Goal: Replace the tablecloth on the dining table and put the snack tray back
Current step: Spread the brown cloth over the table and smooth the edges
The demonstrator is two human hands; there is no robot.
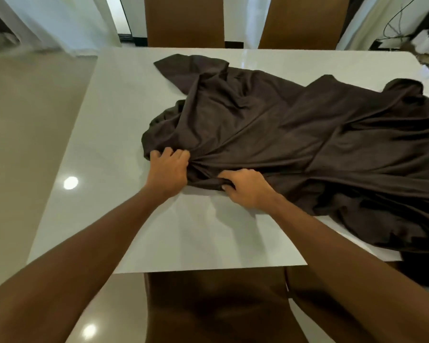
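Note:
A dark brown tablecloth (295, 134) lies crumpled across the middle and right of the glossy white dining table (104, 134), and its right part hangs over the near right edge. My left hand (167, 170) grips a bunched fold at the cloth's near left end. Close beside it, my right hand (247, 188) pinches the cloth's near edge, fingers curled into the fabric. No snack tray is in view.
Two brown chairs (183, 21) stand at the far side of the table, and another brown chair (216, 305) is right below me at the near edge. White curtains hang at the back left. A beige tiled floor stretches to the left.

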